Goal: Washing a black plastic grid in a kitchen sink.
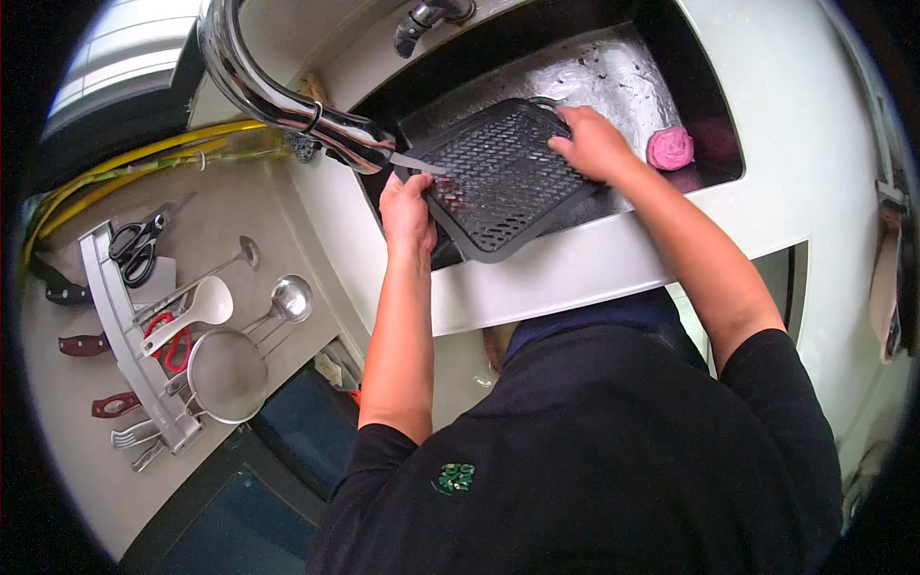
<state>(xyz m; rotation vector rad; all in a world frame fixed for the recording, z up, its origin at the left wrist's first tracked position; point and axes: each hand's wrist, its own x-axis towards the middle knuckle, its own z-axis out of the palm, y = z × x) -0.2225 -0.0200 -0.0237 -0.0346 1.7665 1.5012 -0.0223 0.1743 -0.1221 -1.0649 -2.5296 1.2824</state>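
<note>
Both my hands hold a black slotted tray (514, 169), tilted over the sink (611, 65). My left hand (407, 212) grips its left corner, thumb on top. My right hand (593, 144) holds the opposite side near a loop handle, the thumb over the rim. Water (420, 164) runs from the chrome faucet spout (359, 136) onto the tray near my left thumb. The slotted surface is wet and shiny. The tray's front corner overhangs the white counter edge (546, 287). What lies beneath the tray is hidden.
A pink scrubber or cloth (670, 148) sits in the sink's right corner. Dark bits lie on the wet sink floor. Left, a wall rack (136, 338) carries knives, scissors (136, 248), a strainer (228, 375), a white spoon (198, 309) and a ladle (292, 297). A second tap (424, 25) stands behind the sink.
</note>
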